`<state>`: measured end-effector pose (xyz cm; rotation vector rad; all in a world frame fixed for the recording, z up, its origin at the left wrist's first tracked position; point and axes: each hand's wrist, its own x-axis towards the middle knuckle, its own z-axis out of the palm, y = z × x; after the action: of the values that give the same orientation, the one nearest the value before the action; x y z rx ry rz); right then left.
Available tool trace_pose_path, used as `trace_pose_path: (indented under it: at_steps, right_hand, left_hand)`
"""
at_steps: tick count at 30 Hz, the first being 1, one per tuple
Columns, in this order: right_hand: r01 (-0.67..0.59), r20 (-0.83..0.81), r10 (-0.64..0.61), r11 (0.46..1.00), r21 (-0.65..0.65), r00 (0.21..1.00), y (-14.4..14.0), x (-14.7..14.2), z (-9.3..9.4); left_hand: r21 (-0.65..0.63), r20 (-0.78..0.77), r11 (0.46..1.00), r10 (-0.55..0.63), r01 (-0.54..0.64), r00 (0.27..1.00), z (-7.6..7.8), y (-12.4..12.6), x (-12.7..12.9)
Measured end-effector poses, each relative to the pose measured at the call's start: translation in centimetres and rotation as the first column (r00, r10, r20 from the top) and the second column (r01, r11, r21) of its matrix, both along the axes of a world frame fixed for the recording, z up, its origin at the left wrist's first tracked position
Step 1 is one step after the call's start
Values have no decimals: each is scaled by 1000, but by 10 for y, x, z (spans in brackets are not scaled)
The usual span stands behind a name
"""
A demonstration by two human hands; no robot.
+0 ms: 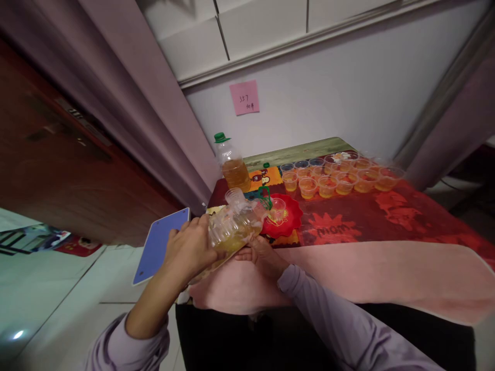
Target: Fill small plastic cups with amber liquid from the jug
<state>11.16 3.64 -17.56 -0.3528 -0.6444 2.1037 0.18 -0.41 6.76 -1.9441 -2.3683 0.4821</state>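
Observation:
A clear plastic bottle (232, 229) of yellow liquid is tilted, its neck pointing right over a red scalloped plate (296, 214). My left hand (189, 245) is wrapped round the bottle's body from the upper left. Under the lower side near the neck, my right hand (266, 255) has its fingers curled against the bottle. A clear cup (277, 207) sits on the plate by the bottle's mouth, which is hard to make out. A green plastic handle (264, 198) shows near the neck. Behind the tilted bottle stands another clear cup (233, 196).
A large bottle (235, 172) with a green cap and amber liquid stands upright at the back left. Rows of clear cups (327, 185), many holding yellow liquid, fill the back right. A small green cap (266, 165) lies behind. A blue board (160, 242) is left of the table.

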Motion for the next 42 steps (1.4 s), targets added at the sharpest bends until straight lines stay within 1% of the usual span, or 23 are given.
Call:
trace_pose_path:
  at_steps: [7,11,23,28,35,42]
  right_hand:
    - [-11,14,11,1000,-3,1000,0,1,1]
    - [-27,22,27,1000,1,999,1,1,0]
    - [-13,20,14,999,-31,1000,0,1,2]
    - [-17,19,17,999,-31,1000,0,2,1]
    - [-17,30,17,1000,-4,999,1,0,-2]
    - [-12,25,12,1000,-9,1000,-1,0,1]
  left_hand:
    - [-17,-4,1000,-11,11,1000,2,2,1]
    - [6,6,1000,-16,16,1000,3,2,1]
    - [60,42,998,-23,21,999,0,1,-2]
    - [22,19,1000,-8,8,1000,2,1,0]
    - [12,0,1000,-18,18,1000,1,0,-1]
    - [4,21,1000,-21,21,1000,3,0,0]
